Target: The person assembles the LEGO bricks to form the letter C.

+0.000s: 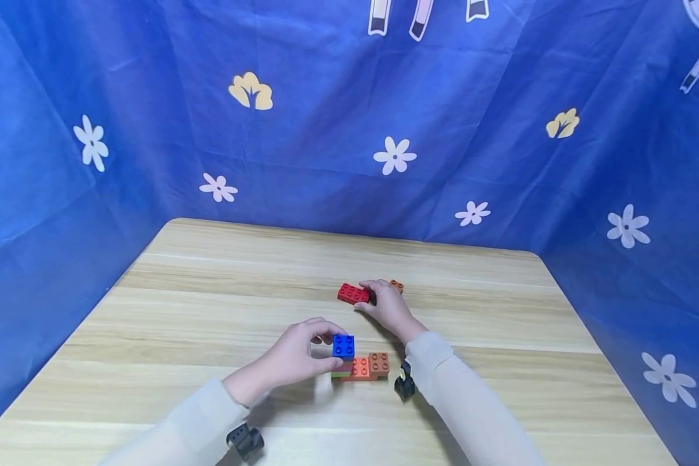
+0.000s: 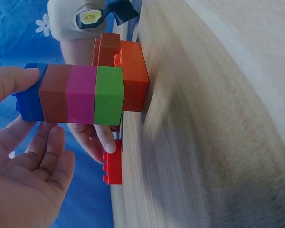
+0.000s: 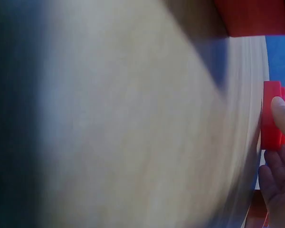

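In the head view my left hand (image 1: 294, 355) pinches the blue brick (image 1: 343, 346) on top of a small tower between thumb and fingers. Under the blue lie a brown brick (image 2: 54, 95), a magenta brick (image 2: 80, 95) and a green brick (image 2: 108, 97), stacked on one end of a long orange brick (image 1: 360, 369). A brown brick (image 1: 379, 364) sits on the orange brick's other end. Farther back, my right hand (image 1: 389, 307) holds the right part of a long red brick (image 1: 352, 293), its thumb against the side in the right wrist view.
Just behind the right hand lies an orange-brown brick (image 1: 397, 285), partly hidden by it. The wooden table (image 1: 239, 259) ends at a blue curtain (image 1: 326, 129) at the back and sides. Black wrist cameras hang by both sleeves, the right one (image 1: 404, 385) near the brick assembly.
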The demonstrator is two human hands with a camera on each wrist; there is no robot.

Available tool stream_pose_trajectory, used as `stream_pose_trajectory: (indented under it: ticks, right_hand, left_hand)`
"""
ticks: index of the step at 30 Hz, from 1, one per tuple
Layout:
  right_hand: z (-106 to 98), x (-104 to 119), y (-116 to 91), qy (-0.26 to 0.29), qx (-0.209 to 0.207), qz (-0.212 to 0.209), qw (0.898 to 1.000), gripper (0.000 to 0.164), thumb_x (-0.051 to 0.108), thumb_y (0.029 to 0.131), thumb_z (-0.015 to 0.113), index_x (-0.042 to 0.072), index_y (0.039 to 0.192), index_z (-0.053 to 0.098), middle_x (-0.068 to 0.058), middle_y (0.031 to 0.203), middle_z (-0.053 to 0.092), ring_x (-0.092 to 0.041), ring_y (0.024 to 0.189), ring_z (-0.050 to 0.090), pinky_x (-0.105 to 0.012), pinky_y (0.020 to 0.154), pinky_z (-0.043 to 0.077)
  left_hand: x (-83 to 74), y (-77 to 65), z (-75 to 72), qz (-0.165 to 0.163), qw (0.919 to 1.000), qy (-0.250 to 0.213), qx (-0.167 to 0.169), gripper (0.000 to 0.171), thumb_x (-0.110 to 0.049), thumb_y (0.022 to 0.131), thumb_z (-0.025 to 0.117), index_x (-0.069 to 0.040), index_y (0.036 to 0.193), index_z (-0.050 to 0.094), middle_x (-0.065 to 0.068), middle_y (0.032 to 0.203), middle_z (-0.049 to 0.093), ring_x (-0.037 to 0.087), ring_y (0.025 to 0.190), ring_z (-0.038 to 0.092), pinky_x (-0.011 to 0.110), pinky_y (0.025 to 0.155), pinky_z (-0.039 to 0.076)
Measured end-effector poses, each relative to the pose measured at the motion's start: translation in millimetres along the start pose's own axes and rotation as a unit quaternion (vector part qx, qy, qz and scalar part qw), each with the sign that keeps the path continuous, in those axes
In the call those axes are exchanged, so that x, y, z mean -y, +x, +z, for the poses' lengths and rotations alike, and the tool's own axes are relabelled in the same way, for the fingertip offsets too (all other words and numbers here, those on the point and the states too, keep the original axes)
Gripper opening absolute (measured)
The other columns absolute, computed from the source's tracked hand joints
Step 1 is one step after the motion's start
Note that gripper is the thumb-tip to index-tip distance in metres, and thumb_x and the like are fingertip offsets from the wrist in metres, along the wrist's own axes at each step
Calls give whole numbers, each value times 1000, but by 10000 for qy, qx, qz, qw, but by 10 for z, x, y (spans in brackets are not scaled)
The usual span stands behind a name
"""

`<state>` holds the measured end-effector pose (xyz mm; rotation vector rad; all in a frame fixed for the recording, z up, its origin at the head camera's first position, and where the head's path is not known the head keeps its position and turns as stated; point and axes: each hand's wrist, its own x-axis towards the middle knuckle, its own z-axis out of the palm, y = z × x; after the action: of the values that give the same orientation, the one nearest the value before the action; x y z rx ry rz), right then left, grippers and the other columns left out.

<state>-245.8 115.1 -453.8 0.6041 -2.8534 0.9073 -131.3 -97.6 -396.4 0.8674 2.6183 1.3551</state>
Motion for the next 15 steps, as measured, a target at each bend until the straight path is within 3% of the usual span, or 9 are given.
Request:
stream_pose_trajectory:
  ticks: [6, 15]
  right_hand:
    - [-24, -8, -58, 86, 75, -108, 9999, 46, 23, 82, 76, 6, 123, 63, -11, 114, 62, -24, 105, 57, -37, 95, 44]
    - [-227, 39, -216, 972, -233, -360, 9943, 42, 18, 79, 78, 10, 118, 67, -4, 103, 60, -14, 84, 60, -26, 75, 53]
  left_hand:
    - [24, 0, 12, 3, 10000, -18, 4, 39, -13, 74, 78, -7, 110, 65, -6, 100, 63, 22, 92, 60, 42, 85, 49]
    - [20, 4, 5, -44, 10000, -73, 17, 38, -15, 75, 79, -8, 110, 65, -5, 101, 63, 22, 93, 60, 45, 87, 48]
